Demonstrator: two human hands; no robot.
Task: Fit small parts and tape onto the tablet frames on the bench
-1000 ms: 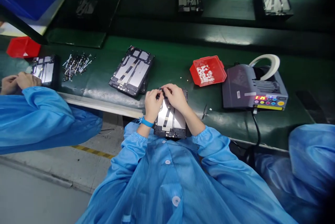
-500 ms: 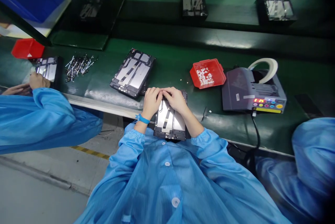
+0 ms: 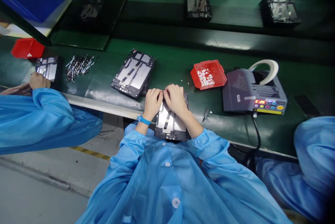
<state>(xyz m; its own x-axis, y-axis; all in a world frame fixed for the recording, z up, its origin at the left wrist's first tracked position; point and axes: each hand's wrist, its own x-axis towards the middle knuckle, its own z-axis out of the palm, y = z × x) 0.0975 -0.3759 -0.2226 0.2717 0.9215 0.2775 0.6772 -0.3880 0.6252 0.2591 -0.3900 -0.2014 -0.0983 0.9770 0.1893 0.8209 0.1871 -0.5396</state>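
Note:
An open tablet back [image 3: 170, 123] with silver plates lies at the near edge of the green bench [image 3: 172, 66], straight in front of me. My left hand [image 3: 153, 102] and my right hand [image 3: 176, 99] rest side by side on its far end, knuckles up, fingers curled down and pressed onto the top edge. What lies under the fingertips is hidden. A blue strap circles my left wrist. A second open tablet back [image 3: 133, 73] lies tilted just beyond my left hand.
A red bin [image 3: 208, 74] of small white parts sits right of my hands, then a grey tape dispenser [image 3: 252, 91] with lit buttons. Tweezers [image 3: 205, 114] lie beside my right arm. Co-workers in blue sleeves [image 3: 39, 119] sit either side. Loose pins [image 3: 80, 64] lie at the left.
My hands have closed together on the tablet's far end and pressed lower; a dark piece seen between the fingers a second ago no longer shows. The left co-worker's hand shifted on their tablet.

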